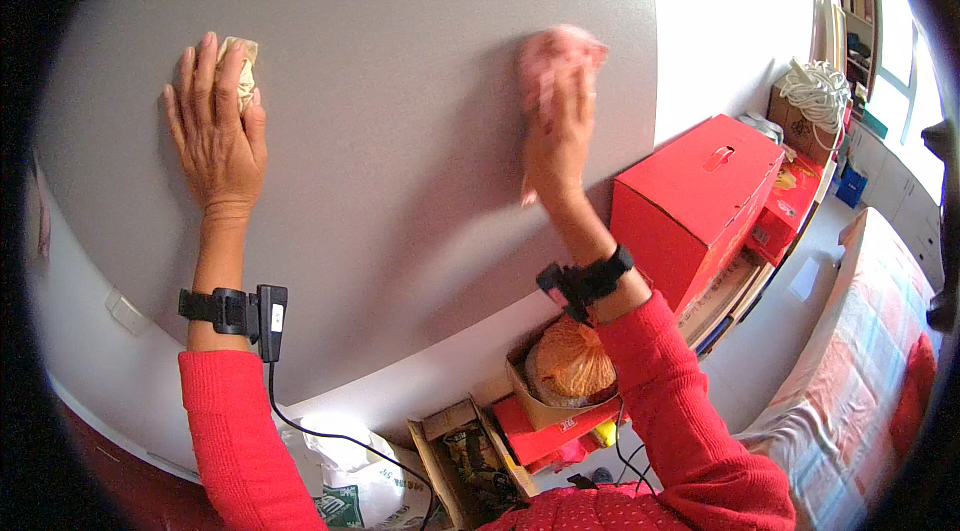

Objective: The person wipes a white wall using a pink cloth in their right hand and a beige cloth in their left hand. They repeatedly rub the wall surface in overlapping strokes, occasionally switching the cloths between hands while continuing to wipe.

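Note:
A large grey panel [360, 81] fills the area before me, against a white wall. My left hand [217, 118] lies on its left part, fingers spread over a crumpled cream cloth [246, 85] that shows beside the index finger. On the right part, my right hand [564, 133] presses a pink cloth [559, 55] to the surface; hand and cloth are blurred. A loose end of pink cloth hangs below the palm. Both wrists wear black straps, and a cable runs down from the device [271, 322] on the left one.
A red carton [697, 178] stands right of the panel, with coiled white cord [816, 96] beyond it. Below are an orange mesh bag [574, 362] in a cardboard box, an open carton [480, 456] and white bags [345, 456]. A bed with a plaid cover [840, 366] lies at right.

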A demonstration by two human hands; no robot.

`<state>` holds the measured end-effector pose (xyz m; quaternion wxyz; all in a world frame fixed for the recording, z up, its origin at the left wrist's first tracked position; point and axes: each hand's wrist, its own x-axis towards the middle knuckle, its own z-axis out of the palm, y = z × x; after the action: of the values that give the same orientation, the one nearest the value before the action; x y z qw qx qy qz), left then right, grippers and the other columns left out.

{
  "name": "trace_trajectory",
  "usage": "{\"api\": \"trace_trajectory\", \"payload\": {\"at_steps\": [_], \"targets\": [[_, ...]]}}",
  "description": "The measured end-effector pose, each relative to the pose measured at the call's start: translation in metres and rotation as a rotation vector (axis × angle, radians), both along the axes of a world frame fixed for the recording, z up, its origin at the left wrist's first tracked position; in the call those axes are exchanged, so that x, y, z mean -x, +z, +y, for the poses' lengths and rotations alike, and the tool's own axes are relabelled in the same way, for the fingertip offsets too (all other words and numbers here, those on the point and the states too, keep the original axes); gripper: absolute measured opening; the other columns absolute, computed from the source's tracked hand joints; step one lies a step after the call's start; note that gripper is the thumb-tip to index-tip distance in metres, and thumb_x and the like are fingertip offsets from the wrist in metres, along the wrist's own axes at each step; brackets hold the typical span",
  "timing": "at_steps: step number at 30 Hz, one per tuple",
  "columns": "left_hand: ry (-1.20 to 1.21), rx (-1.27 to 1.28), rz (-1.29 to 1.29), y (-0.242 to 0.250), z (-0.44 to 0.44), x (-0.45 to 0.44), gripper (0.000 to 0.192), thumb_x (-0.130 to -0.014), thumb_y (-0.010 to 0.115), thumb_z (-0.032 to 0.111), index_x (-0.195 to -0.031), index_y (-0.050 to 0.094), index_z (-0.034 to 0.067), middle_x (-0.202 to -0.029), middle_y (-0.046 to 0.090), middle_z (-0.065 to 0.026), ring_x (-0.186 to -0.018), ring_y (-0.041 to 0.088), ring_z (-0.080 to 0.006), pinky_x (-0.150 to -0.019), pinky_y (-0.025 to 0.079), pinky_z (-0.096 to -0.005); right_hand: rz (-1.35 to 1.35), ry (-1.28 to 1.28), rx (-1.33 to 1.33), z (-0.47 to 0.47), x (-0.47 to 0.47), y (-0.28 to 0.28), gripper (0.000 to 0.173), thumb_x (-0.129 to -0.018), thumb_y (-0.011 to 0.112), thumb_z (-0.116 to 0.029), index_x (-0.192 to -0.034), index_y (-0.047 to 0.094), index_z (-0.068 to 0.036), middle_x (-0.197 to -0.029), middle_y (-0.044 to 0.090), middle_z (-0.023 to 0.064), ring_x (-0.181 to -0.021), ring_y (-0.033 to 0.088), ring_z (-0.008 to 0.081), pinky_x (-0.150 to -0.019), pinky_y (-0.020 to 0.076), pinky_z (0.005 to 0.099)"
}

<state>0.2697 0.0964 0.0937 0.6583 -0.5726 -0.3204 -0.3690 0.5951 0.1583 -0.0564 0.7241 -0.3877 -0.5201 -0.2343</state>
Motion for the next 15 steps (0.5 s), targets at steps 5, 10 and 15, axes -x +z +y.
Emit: {"api": "trace_trajectory", "payload": {"at_steps": [5, 10, 15], "targets": [[-0.013, 0.024, -0.034, -0.001, 0.000, 0.000, 0.058, -0.094, 0.050, 0.030, -0.149, 0.033, 0.030, -0.158, 0.031, 0.0008, -0.147, 0.026, -0.0248, -0.121, 0.015, -0.0513, -0.041, -0.117, 0.002, 0.000, 0.010, 0.014, 0.046, -0.091, 0.050, -0.011, -0.137, 0.052, -0.014, -0.152, 0.036, 0.0186, -0.143, 0.028, 0.0401, -0.116, 0.0253, 0.0505], [-0.034, 0.016, -0.018, 0.001, 0.001, -0.002, 0.057, -0.094, 0.050, 0.030, -0.149, 0.033, 0.028, -0.157, 0.031, -0.0002, -0.146, 0.026, -0.0259, -0.121, 0.016, -0.0525, -0.623, 0.205, -0.055, -0.037, 0.068, -0.009, 0.043, -0.086, 0.064, -0.027, -0.129, 0.059, -0.023, -0.152, 0.040, 0.0113, -0.141, 0.035, 0.0327, -0.116, 0.0268, 0.0505], [-0.028, 0.026, -0.013, 0.001, -0.001, -0.002, 0.059, -0.094, 0.051, 0.029, -0.150, 0.033, 0.028, -0.157, 0.031, -0.0004, -0.147, 0.026, -0.0264, -0.120, 0.016, -0.0536, -0.598, 0.252, -0.022, -0.027, 0.056, -0.005, 0.050, -0.083, 0.066, -0.016, -0.131, 0.058, -0.026, -0.151, 0.040, 0.0121, -0.142, 0.033, 0.0346, -0.116, 0.0248, 0.0530]]}}
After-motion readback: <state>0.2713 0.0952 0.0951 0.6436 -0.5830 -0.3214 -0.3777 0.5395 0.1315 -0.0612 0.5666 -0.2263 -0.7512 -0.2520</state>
